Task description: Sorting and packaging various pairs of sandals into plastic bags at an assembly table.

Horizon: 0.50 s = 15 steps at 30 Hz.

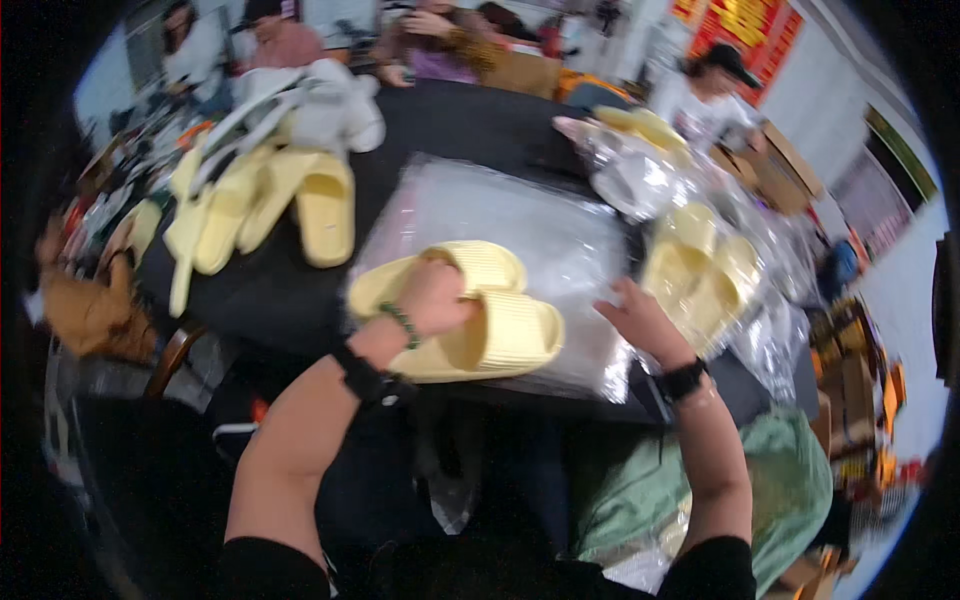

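Note:
My left hand (437,298) is closed on a pair of pale yellow slippers (522,335), its fingers at their inner edges between the two straps. The slippers lie side by side, toes to the right, over a stack of clear plastic bags (570,225). At the right edge of that stack, my right hand (645,318) reaches in with the fingers apart and nothing visible in them. Just right of it, another yellow pair of slippers (680,265) sits in clear plastic.
Loose yellow slippers (325,215) and grey-white bags (345,110) lie on the black table (450,115) at left. More plastic-wrapped slippers (640,130) are heaped at far right. A green sack (790,480) stands below right. Several people sit around the table.

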Motion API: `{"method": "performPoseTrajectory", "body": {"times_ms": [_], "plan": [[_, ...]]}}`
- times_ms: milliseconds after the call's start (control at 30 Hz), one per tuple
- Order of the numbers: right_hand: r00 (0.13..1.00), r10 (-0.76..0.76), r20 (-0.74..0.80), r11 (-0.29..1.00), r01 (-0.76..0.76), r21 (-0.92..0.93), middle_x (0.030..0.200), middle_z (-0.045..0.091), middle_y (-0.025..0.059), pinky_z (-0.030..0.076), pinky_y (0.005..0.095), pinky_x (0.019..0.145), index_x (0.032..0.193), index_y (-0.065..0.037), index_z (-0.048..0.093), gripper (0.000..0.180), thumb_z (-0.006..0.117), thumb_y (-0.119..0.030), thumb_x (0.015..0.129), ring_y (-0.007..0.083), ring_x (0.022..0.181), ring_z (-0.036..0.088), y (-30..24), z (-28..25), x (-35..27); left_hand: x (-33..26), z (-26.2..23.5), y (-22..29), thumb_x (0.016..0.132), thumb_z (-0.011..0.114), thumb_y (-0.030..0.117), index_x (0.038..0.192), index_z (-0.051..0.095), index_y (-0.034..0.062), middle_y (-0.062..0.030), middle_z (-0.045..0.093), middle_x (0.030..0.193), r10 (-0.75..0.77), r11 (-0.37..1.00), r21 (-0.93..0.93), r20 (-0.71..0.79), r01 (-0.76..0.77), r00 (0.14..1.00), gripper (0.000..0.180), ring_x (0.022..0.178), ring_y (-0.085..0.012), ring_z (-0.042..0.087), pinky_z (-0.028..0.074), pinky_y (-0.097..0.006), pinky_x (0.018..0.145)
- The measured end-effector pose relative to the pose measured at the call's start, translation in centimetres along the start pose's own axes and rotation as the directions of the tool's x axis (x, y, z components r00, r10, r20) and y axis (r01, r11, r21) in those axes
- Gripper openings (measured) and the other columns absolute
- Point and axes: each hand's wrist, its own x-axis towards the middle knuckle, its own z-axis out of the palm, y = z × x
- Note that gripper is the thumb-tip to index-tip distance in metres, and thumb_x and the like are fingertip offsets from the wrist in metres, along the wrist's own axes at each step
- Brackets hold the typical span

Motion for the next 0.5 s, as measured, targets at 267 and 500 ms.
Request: {"method": "performPoseTrajectory", "body": {"times_ms": [267, 500], "plan": [[0.975, 0.218, 0.032, 0.87, -0.209, 0.446, 0.082, 0.054, 0.0069, 0.047, 0.0263, 0.05, 0.143, -0.012, 0.025, 0.068, 0.058, 0.001, 0.084, 0.013, 0.061, 0.054, 2.5, 2.8, -2.5, 1.0, -0.6, 3.4, 0.073, 0.068, 0.035, 0.081, 0.073, 0.0032, -0.0189, 0.069, 0.088, -0.227, 0.974, 0.05, 0.16, 0.222, 0.961, 0.033, 0.092, -0.0342, 0.064, 0.041, -0.045, 0.094], [0.996, 0.006, -0.088, 0.993, 0.005, 0.122, 0.075, 0.052, 0.0072, 0.044, 0.0262, 0.044, 0.137, -0.012, 0.033, 0.053, 0.051, 0.001, 0.088, 0.0144, 0.052, 0.053, 4.9, 2.2, -3.2, 0.7, -0.7, 3.7, 0.077, 0.067, 0.036, 0.08, 0.073, 0.0031, -0.0153, 0.069, 0.084, -0.261, 0.965, 0.06, 0.17, 0.255, 0.95, 0.034, 0.093, -0.03, 0.063, 0.037, -0.045, 0.098]]}}
